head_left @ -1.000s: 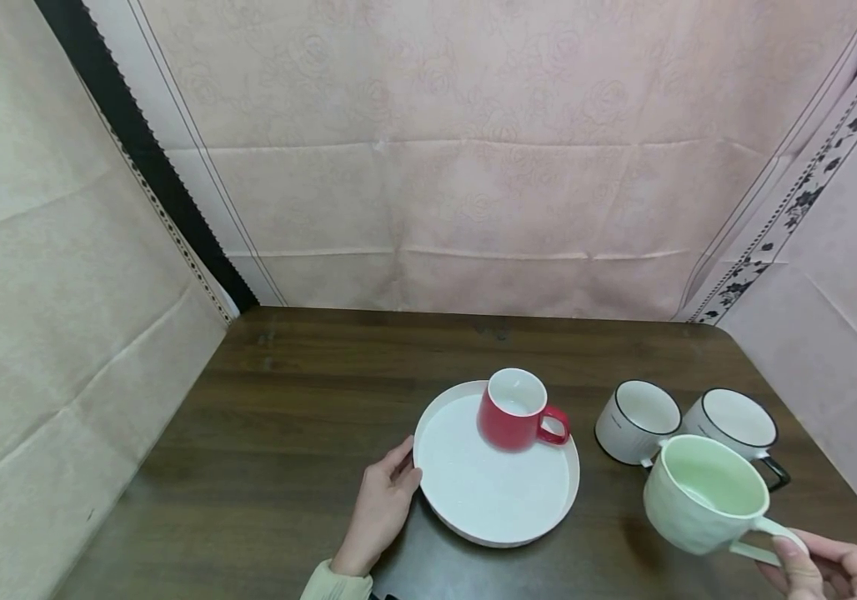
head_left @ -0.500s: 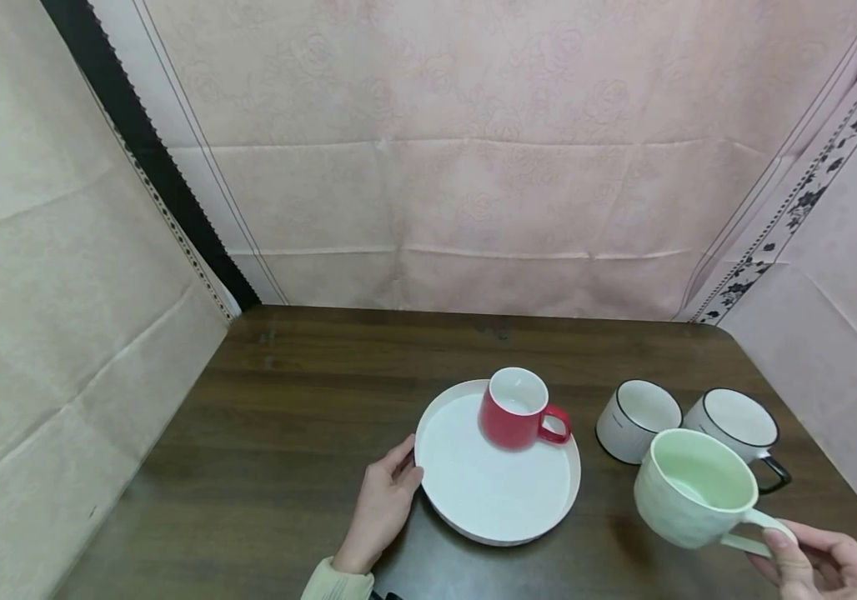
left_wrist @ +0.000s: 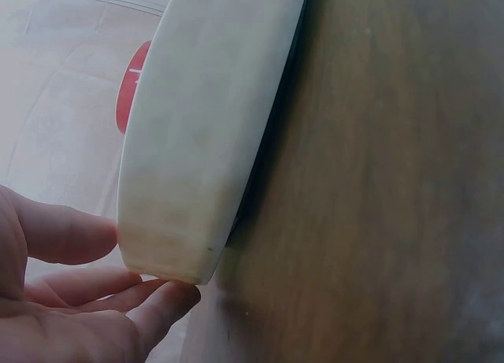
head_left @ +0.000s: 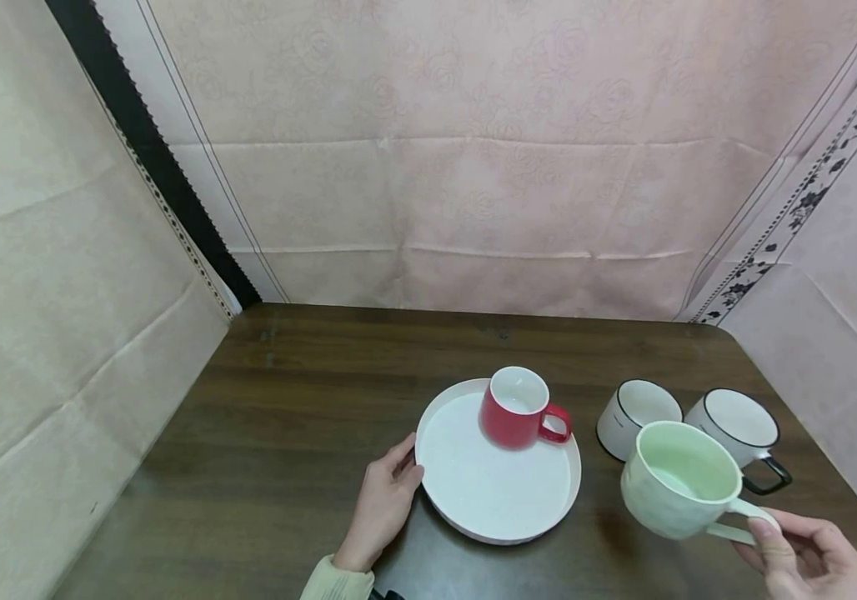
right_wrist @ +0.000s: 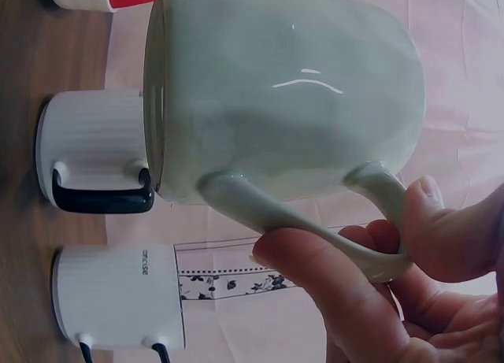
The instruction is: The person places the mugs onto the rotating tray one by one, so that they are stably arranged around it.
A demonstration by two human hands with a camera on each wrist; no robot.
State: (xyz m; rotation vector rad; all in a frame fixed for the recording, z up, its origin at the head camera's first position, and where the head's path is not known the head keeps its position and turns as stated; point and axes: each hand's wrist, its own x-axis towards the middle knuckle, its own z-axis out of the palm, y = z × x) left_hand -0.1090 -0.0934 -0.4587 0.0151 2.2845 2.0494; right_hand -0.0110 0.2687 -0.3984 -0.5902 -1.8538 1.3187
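Note:
A pale green mug is held upright by its handle in my right hand, thumb on top and fingers curled around the handle. In the right wrist view the green mug appears sideways, its handle pinched between thumb and fingers. My left hand holds the left edge of a round white plate with a low raised rim. The left wrist view has the thumb on the plate's upper edge and the fingers at its lower side. A red mug with white inside stands on the plate's back part.
Two white mugs with dark rims, a left one and a right one with a black handle, stand behind the green mug, which partly covers them. Cloth hangs around the wooden table.
My right hand has carried the green mug to the left and slightly up in the head view, closer to the plate. The left hand, plate and red mug stay nearly where they were.

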